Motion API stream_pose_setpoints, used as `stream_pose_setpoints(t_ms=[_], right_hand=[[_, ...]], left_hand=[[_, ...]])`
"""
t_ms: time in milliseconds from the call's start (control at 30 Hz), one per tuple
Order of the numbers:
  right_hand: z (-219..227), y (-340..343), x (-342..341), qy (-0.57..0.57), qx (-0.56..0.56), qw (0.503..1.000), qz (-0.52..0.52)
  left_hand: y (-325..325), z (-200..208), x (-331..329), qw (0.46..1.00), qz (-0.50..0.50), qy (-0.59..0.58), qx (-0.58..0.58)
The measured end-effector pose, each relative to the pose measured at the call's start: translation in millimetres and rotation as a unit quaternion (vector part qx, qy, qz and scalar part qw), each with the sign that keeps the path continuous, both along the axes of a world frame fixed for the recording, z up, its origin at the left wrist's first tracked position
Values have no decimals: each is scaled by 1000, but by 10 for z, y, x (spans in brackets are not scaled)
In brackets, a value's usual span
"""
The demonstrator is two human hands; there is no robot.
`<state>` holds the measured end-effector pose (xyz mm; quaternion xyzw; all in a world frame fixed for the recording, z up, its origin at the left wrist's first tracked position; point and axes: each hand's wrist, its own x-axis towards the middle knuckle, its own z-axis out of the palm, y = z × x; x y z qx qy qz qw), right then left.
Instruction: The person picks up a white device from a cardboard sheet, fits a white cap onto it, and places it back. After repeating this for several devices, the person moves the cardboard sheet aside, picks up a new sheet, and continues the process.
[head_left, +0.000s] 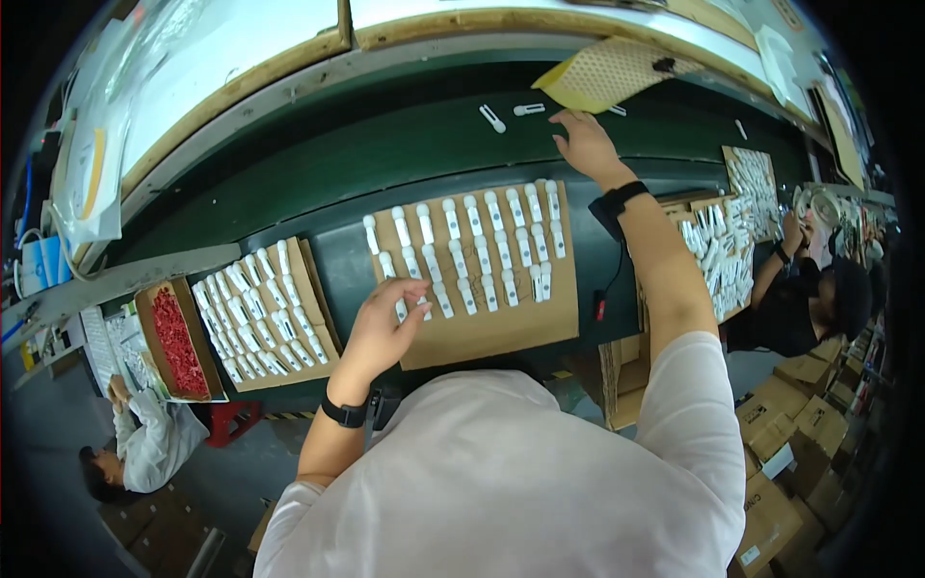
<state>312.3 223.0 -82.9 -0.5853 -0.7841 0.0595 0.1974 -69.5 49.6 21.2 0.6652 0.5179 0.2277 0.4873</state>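
Dark green worktop, one, running across beyond the cardboard; brown cardboard sheet, one, directly in front of me, bare along its near edge, bearing slim white pieces set out in rows, rounded heads at the far end; second cardboard sheet, to my left, likewise ranked with white pieces; yellow-edged sheet, one, dotted pattern, at the worktop's far side; shallow box, one, farther left, filled with red pieces; my right hand, stretched over the worktop just beside the yellow-edged sheet, thumb and forefinger spread with a gap between; my left hand, over the left part of the brown cardboard sheet, fingers half curled above the white pieces, whether pinching or touching one I cannot tell; loose white pieces, two, lying on the worktop left of my right hand, apart from each other
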Motion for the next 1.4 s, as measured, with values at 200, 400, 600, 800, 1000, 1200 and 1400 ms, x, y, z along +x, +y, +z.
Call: stream_pose_setpoints(t_ms=[200,400,600,800,1000,1200,1400], right_hand=[[-925,717,146,-78,4,996,34],[-825,895,-305,-166,-134,976,48],[-617,1003,-732,-199,-225,950,83],[-652,981,-612,-280,-211,935,55],[-562,695,146,-257,-231,938,-24],[-621,773,764,-220,-242,941,-85],[-687,635,678,-176,-259,938,-150]], left_hand=[[7,-90,23,999,26,22,-32],[-72,-287,-45,996,67,10,-58],[-33,-321,23,996,66,17,-65],[54,-293,21,995,58,19,-76],[78,-299,34,997,49,23,-63],[70,-307,103,996,45,20,-79],[76,-283,157,997,34,13,-63]])
